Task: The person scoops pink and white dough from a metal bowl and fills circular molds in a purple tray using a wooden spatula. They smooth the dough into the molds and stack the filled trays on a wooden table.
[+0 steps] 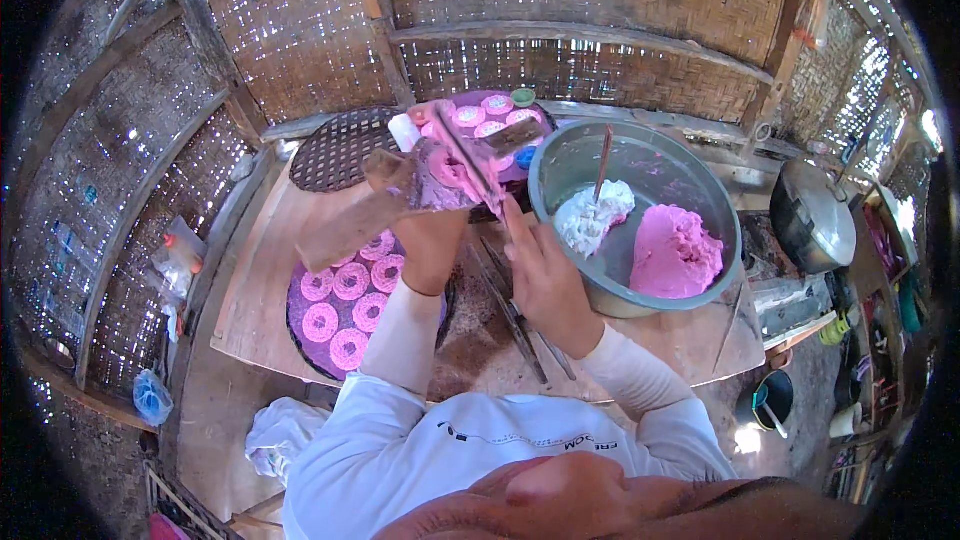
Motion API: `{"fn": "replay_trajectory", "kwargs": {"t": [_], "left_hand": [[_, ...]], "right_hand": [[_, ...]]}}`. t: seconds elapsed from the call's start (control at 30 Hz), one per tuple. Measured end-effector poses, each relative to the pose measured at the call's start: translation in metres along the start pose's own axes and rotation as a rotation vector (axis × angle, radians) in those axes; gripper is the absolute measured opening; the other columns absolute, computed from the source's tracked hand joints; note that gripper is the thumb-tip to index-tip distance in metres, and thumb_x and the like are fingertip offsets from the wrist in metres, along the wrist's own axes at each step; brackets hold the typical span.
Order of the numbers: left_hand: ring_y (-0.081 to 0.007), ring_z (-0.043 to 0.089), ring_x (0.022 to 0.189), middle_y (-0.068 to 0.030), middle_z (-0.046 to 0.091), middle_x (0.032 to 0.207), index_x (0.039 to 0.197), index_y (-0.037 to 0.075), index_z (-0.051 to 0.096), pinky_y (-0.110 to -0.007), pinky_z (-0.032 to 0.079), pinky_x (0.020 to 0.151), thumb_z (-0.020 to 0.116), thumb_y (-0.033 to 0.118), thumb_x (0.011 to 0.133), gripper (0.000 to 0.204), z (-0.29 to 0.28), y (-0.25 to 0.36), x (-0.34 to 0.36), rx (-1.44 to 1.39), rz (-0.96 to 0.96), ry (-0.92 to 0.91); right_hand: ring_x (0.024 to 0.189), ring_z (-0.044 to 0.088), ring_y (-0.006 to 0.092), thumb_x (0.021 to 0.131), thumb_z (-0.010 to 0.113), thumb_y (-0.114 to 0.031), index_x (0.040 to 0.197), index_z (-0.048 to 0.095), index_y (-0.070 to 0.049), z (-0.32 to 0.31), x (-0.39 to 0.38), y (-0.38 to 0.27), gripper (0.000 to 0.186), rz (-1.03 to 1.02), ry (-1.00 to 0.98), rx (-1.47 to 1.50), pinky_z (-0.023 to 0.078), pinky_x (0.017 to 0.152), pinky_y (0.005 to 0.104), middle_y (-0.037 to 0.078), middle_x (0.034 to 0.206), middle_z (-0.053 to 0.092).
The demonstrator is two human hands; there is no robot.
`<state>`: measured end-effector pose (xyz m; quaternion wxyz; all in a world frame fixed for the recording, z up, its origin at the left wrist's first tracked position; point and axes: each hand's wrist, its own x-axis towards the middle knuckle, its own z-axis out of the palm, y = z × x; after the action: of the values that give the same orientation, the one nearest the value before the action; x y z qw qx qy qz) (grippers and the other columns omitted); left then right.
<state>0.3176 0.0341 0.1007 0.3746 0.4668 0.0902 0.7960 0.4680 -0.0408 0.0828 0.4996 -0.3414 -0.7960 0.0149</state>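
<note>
The fingers of the left hand [432, 240] are wrapped around a wooden press [400, 190] smeared with pink dough, held raised above the tabletop [250, 280]. The fingers of the right hand [545, 275] are closed narrowly on a thin flat blade [470, 165] laid against the press's pink end. Below the press, a purple round tray [345, 305] of pink dough rings is seen. To the right, a metal bowl [640, 220] holds white and pink dough. A second tray of rings [495, 120] lies beyond.
</note>
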Motion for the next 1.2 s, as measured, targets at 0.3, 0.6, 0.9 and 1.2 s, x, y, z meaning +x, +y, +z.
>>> {"fn": "replay_trajectory", "kwargs": {"t": [0.3, 0.6, 0.9, 1.2], "left_hand": [[-0.0238, 0.05, 0.099, -0.0101, 0.052, 0.106, 0.114, 0.004, 0.048, -0.038, 0.04, 0.089, 0.046, 0.049, 0.083, 0.054, -0.046, 0.013, 0.015, -0.924, -0.434, -0.057], [-0.0289, 0.049, 0.101, -0.0139, 0.052, 0.11, 0.117, 0.003, 0.044, -0.041, 0.034, 0.095, 0.036, 0.048, 0.086, 0.056, -0.016, -0.003, 0.001, -0.873, -0.425, -0.109], [-0.0227, 0.048, 0.103, -0.0076, 0.053, 0.105, 0.111, 0.006, 0.042, -0.042, 0.038, 0.092, 0.044, 0.037, 0.089, 0.038, -0.075, -0.018, 0.004, -0.006, -0.173, -0.043], [-0.0207, 0.045, 0.112, -0.009, 0.05, 0.112, 0.118, 0.007, 0.041, -0.037, 0.036, 0.097, 0.044, 0.028, 0.091, 0.035, -0.034, -0.015, 0.005, -0.484, -0.229, -0.068]], "right_hand": [[0.069, 0.054, 0.0303, 0.08, 0.049, 0.0, 0.129, 0.042, -0.008, -0.044, -0.045, 0.026, 0.05, 0.137, -0.242, 0.074, 0.047, 0.061, 0.0377, 0.015, 0.082, 0.053], [0.073, 0.058, 0.0317, 0.08, 0.048, 0.001, 0.127, 0.043, -0.007, -0.002, 0.01, 0.019, 0.048, -0.012, 0.031, 0.141, 0.048, 0.064, 0.0374, 0.019, 0.088, 0.058], [0.062, 0.058, 0.0298, 0.078, 0.051, -0.004, 0.121, 0.051, -0.009, -0.055, -0.014, 0.039, 0.043, 0.076, -0.11, -0.037, 0.047, 0.055, 0.039, 0.014, 0.078, 0.06], [0.068, 0.061, 0.0312, 0.079, 0.05, -0.005, 0.118, 0.052, -0.009, -0.043, -0.015, 0.023, 0.04, 0.191, -0.174, 0.046, 0.048, 0.056, 0.0369, 0.015, 0.092, 0.062]]}}
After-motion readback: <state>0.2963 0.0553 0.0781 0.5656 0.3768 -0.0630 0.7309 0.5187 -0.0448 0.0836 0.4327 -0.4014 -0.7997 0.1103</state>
